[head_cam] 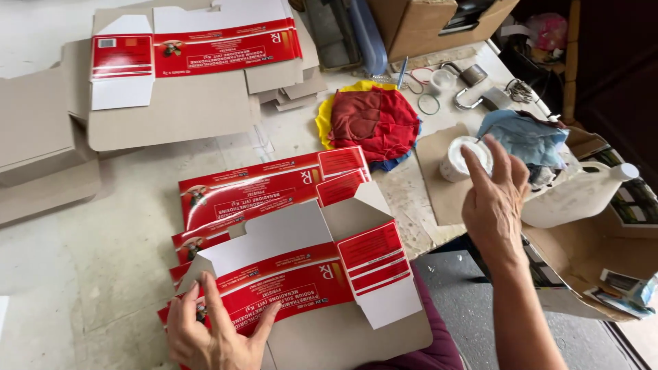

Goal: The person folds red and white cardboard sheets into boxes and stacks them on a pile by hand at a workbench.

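Red-and-white flat carton blank (301,288) lies unfolded at the near edge of the tabletop (103,240), on top of a fanned pile of like blanks (260,185) that spreads away from it toward the far side. The left hand (212,329) presses flat on the blank's near left corner, fingers spread, its grip released and closed on nothing. Right of the blank, past the tabletop's edge, the right hand (493,199) hovers with fingers loosely open, holding nothing, its fingertips just at a small white round tub (459,161) that sits on a scrap of brown card. Beyond the blank lies a bundle of red, yellow and blue cloth (373,123). Far left of it rests another opened carton blank (185,68) on grey board.
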